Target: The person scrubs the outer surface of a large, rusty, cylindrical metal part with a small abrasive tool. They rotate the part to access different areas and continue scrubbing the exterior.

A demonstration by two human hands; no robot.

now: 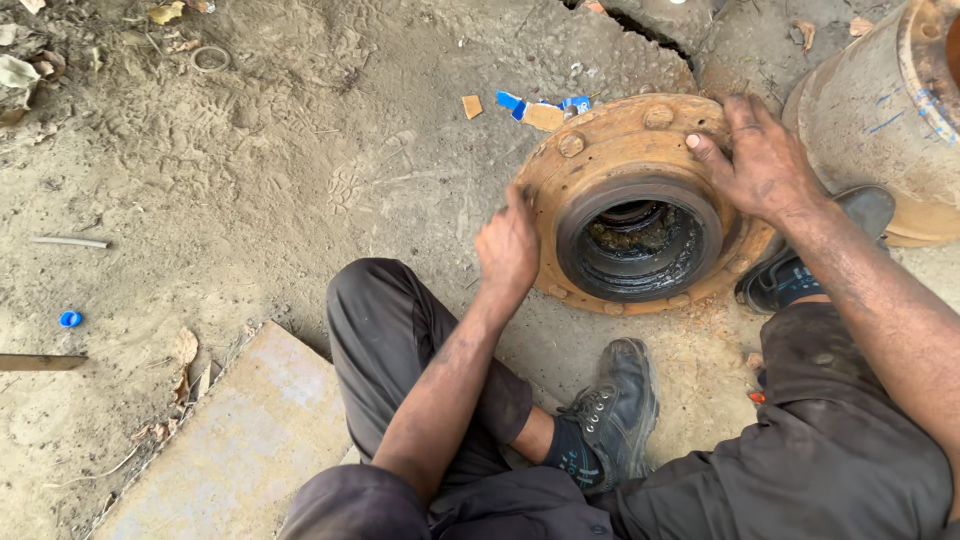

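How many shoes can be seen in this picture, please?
2. One black shoe is below the rusty wheel hub, on the sandy ground. The other shoe is right of the hub, partly hidden under the right forearm, beside the large rusty drum.

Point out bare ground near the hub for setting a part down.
Free: the dirt left of the rusty wheel hub, between the left hand and the metal rod; also the flat slab by the left knee. Crowded: right of the hub, where the right hand, drum and shoes sit.
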